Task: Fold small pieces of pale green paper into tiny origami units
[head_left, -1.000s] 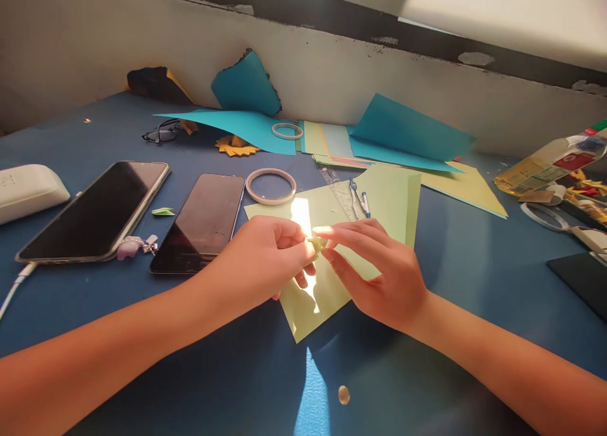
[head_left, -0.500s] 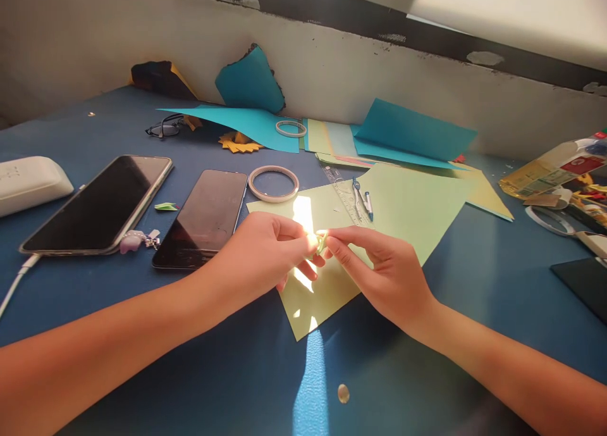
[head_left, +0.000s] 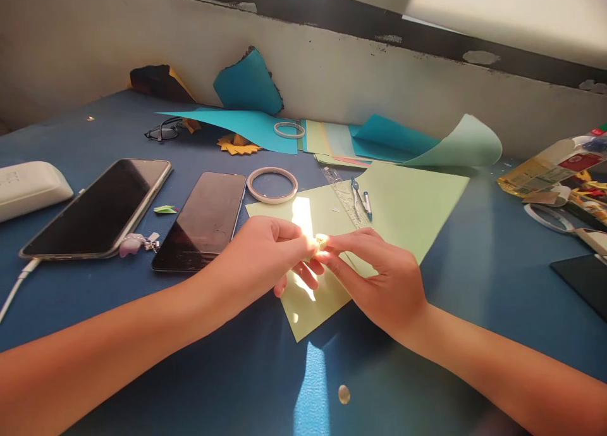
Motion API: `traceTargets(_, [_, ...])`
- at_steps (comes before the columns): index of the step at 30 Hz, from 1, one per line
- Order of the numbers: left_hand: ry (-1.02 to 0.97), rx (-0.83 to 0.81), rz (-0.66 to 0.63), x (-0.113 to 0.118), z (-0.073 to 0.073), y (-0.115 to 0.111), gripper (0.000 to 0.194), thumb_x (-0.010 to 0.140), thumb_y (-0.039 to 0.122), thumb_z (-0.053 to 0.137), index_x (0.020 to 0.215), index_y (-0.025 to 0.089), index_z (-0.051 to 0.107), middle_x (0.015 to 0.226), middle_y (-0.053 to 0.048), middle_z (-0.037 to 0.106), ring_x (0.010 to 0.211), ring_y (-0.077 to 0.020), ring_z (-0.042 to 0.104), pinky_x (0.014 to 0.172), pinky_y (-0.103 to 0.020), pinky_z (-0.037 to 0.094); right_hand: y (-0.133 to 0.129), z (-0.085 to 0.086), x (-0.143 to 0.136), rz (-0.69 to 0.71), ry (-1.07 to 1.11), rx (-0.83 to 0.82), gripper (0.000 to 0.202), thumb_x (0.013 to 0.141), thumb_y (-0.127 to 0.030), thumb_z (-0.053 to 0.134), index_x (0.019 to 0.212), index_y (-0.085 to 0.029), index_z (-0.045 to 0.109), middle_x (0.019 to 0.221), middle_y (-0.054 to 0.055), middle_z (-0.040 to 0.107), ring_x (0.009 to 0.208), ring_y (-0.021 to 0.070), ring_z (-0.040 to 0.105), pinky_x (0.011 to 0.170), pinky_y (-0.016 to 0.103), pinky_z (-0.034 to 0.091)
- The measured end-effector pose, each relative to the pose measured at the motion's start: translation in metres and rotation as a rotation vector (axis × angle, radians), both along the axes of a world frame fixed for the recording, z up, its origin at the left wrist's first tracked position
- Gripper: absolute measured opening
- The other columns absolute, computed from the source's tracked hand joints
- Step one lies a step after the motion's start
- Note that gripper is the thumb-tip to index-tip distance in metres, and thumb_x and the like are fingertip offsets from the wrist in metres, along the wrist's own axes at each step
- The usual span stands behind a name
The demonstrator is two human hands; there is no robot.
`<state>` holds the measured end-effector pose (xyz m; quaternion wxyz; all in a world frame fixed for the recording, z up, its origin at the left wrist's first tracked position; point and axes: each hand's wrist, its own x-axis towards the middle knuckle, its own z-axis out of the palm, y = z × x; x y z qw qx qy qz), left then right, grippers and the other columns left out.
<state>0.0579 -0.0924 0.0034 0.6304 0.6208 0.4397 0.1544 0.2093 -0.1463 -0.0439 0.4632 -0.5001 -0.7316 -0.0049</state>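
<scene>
Your left hand and right hand both pinch the green bit, likely because it is too tiny to grab any other way, and you hold it over the green paper on the counter, in bright sun.

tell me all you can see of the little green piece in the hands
The green piece is tiny, pale yellow-green and looks like paper. The left hand pinches it above the green sheet, in bright sunlight; the right hand seems to touch its other side. Fingers and glare hide much of it, so its full shape is unclear.
</scene>
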Motion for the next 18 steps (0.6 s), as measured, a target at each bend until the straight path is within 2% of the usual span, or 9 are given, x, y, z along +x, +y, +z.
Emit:
traceTargets(4, [0.039, 0.026, -0.064, 0.0, -0.002, 0.003, 0.023, 0.076, 0.03, 0.049, 0.064, 0.014, 0.059, 0.067, -0.005, 0.065, 0.052, -0.0104, 0.054, 0.04, -0.018, 0.034, -0.001, 0.001, 0.001, 0.001, -0.005, -0.029, 0.009, 0.073, -0.011, 0.064, 0.079, -0.018, 0.061, 0.064, -0.002, 0.066, 0.059, 0.0111, 0.06, 0.062, 0.026, 0.046])
traceTargets(7, [0.157, 0.141, -0.129, -0.002, -0.005, 0.003, 0.025, 0.077, 0.033, 0.045, 0.063, 0.016, 0.056, 0.061, -0.002, 0.059, 0.047, -0.0094, 0.043, 0.041, -0.021, 0.03, 0.001, 0.004, 0.002, 0.041, 0.026, -0.132, 0.01, 0.074, -0.012, 0.061, 0.08, -0.02, 0.059, 0.065, -0.002, 0.064, 0.06, 0.0117, 0.059, 0.063, 0.027, 0.046])
traceTargets(11, [0.417, 0.497, -0.2, -0.004, -0.005, 0.002, 0.036, 0.078, 0.032, 0.042, 0.047, 0.017, 0.033, 0.047, 0.003, 0.031, 0.045, -0.0084, 0.026, 0.043, -0.026, 0.015, 0.005, 0.007, 0.003, 0.159, 0.034, -0.357, 0.007, 0.077, -0.014, 0.054, 0.074, -0.019, 0.058, 0.069, 0.001, 0.063, 0.066, 0.0134, 0.058, 0.064, 0.028, 0.045])
traceTargets(13, [0.568, 0.711, -0.175, -0.005, -0.002, 0.003, 0.04, 0.081, 0.034, 0.037, 0.047, 0.017, 0.025, 0.046, 0.003, 0.024, 0.045, -0.0096, 0.022, 0.044, -0.027, 0.014, 0.007, 0.008, 0.003, 0.182, 0.013, -0.42, 0.009, 0.078, -0.014, 0.052, 0.073, -0.018, 0.058, 0.072, 0.002, 0.062, 0.07, 0.0145, 0.058, 0.067, 0.03, 0.046])
traceTargets(15, [0.702, 0.887, -0.114, -0.007, 0.002, 0.009, 0.039, 0.083, 0.034, 0.033, 0.048, 0.018, 0.03, 0.047, 0.001, 0.031, 0.046, -0.0112, 0.028, 0.045, -0.027, 0.018, 0.008, 0.011, 0.005, 0.153, 0.013, -0.45, 0.009, 0.079, -0.016, 0.051, 0.077, -0.018, 0.059, 0.074, 0.003, 0.062, 0.071, 0.0147, 0.057, 0.068, 0.03, 0.046])
traceTargets(18, [0.799, 1.077, -0.065, -0.012, 0.004, 0.028, 0.029, 0.081, 0.026, 0.036, 0.058, 0.018, 0.051, 0.059, -0.004, 0.052, 0.056, -0.0163, 0.046, 0.05, -0.028, 0.027, 0.011, 0.017, 0.011, 0.103, 0.041, -0.515, 0.015, 0.084, -0.026, 0.048, 0.084, -0.019, 0.062, 0.081, 0.003, 0.064, 0.072, 0.0137, 0.058, 0.066, 0.028, 0.048])
